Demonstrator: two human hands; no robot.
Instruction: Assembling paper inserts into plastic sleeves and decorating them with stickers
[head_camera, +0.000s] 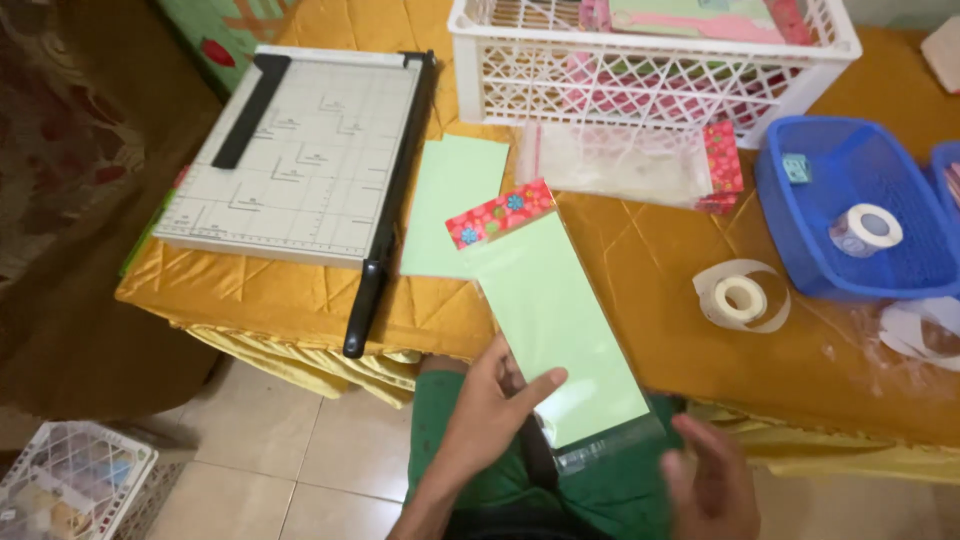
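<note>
Single head-worn view, looking steeply down and forward from above the seated lap. Close range on the table edge (300, 310), with both hands at the bottom border. Far side cut off at the white crate (650, 60). Floor tiles visible lower left. No second view.
</note>
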